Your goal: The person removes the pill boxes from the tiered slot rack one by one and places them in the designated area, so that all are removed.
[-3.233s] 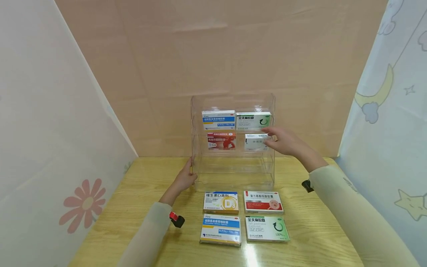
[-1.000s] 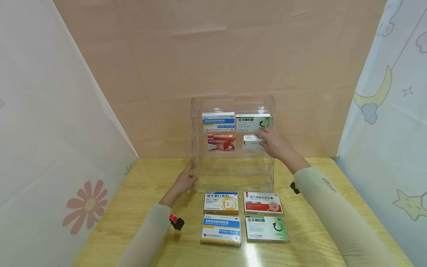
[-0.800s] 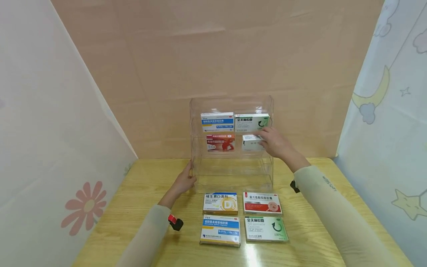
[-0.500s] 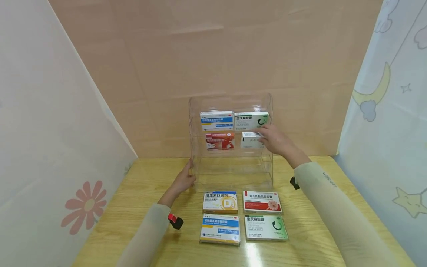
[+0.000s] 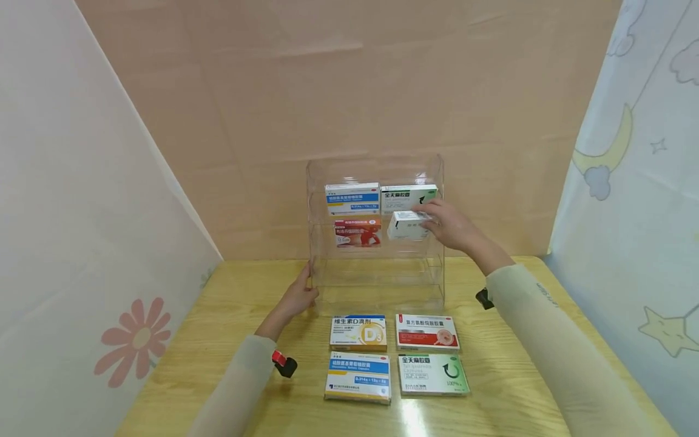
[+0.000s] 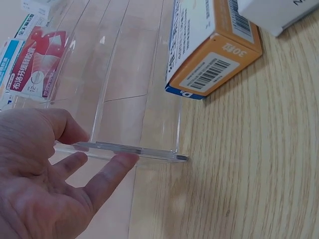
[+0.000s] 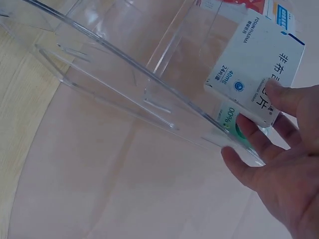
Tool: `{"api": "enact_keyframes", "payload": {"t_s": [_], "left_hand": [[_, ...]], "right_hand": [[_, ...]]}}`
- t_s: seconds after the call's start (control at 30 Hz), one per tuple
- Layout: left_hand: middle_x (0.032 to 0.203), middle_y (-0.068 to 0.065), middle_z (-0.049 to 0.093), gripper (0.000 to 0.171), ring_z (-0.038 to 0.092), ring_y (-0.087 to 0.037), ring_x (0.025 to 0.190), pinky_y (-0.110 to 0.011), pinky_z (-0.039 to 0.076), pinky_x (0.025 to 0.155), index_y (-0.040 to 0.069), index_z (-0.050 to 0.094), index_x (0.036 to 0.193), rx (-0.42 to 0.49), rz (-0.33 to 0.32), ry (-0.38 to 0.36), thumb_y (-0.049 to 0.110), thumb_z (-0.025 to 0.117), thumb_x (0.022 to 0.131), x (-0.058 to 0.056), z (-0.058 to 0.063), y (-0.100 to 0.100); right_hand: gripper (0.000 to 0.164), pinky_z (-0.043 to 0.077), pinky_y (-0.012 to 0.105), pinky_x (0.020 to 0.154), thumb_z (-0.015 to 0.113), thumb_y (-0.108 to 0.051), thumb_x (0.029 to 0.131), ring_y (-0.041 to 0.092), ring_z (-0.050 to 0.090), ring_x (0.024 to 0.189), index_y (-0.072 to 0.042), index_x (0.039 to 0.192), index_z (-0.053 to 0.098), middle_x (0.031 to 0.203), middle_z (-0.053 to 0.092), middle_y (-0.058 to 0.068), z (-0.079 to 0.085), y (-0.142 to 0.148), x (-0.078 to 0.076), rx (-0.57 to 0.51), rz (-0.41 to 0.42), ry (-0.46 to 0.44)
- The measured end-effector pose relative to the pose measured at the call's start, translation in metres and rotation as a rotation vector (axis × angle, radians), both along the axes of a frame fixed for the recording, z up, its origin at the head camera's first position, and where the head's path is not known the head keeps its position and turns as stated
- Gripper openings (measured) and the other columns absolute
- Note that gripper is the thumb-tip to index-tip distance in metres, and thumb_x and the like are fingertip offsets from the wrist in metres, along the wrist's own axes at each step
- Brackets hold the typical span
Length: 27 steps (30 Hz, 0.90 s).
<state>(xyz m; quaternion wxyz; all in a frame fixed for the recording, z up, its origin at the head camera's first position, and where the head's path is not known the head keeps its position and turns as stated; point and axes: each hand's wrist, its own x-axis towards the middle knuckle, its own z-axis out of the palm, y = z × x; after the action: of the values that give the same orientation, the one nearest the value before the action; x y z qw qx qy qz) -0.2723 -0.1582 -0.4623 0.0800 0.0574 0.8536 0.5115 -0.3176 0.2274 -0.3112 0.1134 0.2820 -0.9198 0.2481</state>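
Note:
My right hand pinches a white medicine box at its right end. The box is tilted in front of the second tier of a clear acrylic rack, just below a green-and-white box. In the right wrist view, the thumb lies on the white box's printed face, with fingers behind it. My left hand holds the rack's left side panel low down; in the left wrist view the thumb and fingers are on either side of that panel. A red box stands on the second tier, left of the white one.
A blue-and-white box stands on the top tier. On the wooden table before the rack lie a vitamin D box, a red-and-white box, another blue-and-white box and another green-and-white box. A beige backdrop hangs behind.
My right hand has closed its hold on the white box, moved it slightly left, then raised and tilted it off its tier position. My left hand keeps its place on the rack.

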Motion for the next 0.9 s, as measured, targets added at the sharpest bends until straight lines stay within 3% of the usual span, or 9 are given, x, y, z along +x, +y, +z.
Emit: {"api": "enact_keyframes", "payload": {"t_s": [0.13, 0.37, 0.47, 0.7, 0.9], "left_hand": [[0.164, -0.019, 0.024, 0.084, 0.062, -0.039, 0.105, -0.04, 0.056, 0.075, 0.019, 0.002, 0.165, 0.005, -0.013, 0.003, 0.002, 0.05, 0.098, 0.0, -0.001, 0.001], [0.164, -0.019, 0.026, 0.083, 0.062, -0.039, 0.1, -0.042, 0.056, 0.074, 0.017, 0.002, 0.165, 0.008, -0.003, 0.003, 0.002, 0.049, 0.097, 0.001, -0.001, 0.0], [0.164, -0.019, 0.025, 0.083, 0.062, -0.039, 0.102, -0.043, 0.057, 0.075, 0.017, 0.002, 0.165, 0.009, -0.007, 0.006, 0.002, 0.049, 0.098, 0.001, -0.001, 0.0], [0.164, -0.02, 0.024, 0.083, 0.063, -0.035, 0.093, -0.043, 0.057, 0.075, 0.016, 0.001, 0.164, 0.003, -0.01, 0.008, 0.001, 0.049, 0.098, 0.003, -0.001, -0.001], [0.164, -0.019, 0.025, 0.083, 0.06, -0.025, 0.082, -0.04, 0.056, 0.072, 0.016, 0.002, 0.164, 0.001, -0.017, 0.018, 0.002, 0.049, 0.097, 0.003, -0.001, -0.001]], "right_hand": [[0.042, 0.045, 0.06, 0.099, 0.063, -0.004, 0.098, 0.04, 0.055, 0.116, -0.003, 0.139, 0.057, 0.126, 0.057, 0.019, 0.01, 0.008, 0.009, -0.067, -0.011, -0.01], [0.04, 0.054, 0.058, 0.092, 0.063, -0.002, 0.098, 0.044, 0.058, 0.113, 0.004, 0.136, 0.058, 0.128, 0.056, 0.025, 0.02, 0.025, 0.02, -0.122, 0.031, -0.037], [0.039, 0.056, 0.055, 0.087, 0.063, -0.005, 0.098, 0.043, 0.06, 0.109, 0.004, 0.136, 0.059, 0.124, 0.056, 0.025, 0.019, 0.036, 0.026, -0.105, 0.033, -0.082], [0.041, 0.057, 0.032, 0.077, 0.062, -0.011, 0.1, 0.034, 0.063, 0.104, -0.003, 0.14, 0.058, 0.12, 0.057, 0.018, 0.012, 0.064, 0.038, -0.116, 0.055, -0.253], [0.04, 0.057, 0.032, 0.079, 0.061, -0.016, 0.101, 0.031, 0.063, 0.104, -0.005, 0.139, 0.058, 0.126, 0.056, 0.016, 0.005, 0.084, 0.045, -0.139, 0.056, -0.358]]}}
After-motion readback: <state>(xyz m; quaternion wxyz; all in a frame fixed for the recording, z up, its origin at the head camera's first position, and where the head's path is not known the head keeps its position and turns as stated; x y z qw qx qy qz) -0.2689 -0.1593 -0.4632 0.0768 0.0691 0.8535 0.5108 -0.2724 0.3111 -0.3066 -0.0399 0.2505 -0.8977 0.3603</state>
